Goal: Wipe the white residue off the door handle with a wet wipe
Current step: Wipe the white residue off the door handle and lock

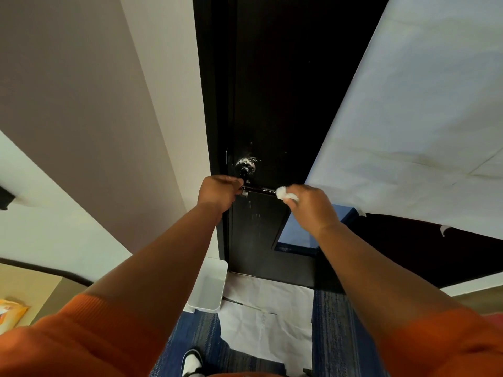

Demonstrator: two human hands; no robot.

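right hand (313, 205) pinches soft balled white wet wipe (283, 193) at frame centre; left hand (219, 193) clamps rigid dark metal lever door handle (258, 189), likely slick.

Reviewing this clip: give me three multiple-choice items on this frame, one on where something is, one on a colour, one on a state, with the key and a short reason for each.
1. Where is the white bin?
A. On the floor left of the door's foot
B. Hanging from the handle
C. On the bed

2. What colour are the person's sleeves?
A. Green
B. Orange
C. Black

3. What is the state of the round plate above the door handle?
A. Wiped clean
B. Covered with tape
C. Flecked with white residue

Key:
1 A: the bin stands on the floor against the wall, left of the dark door.
2 B: both forearms end in orange cuffs.
3 C: white specks show on the plate, while the right hand presses the wet wipe to the lever's end and the left hand grips its base.
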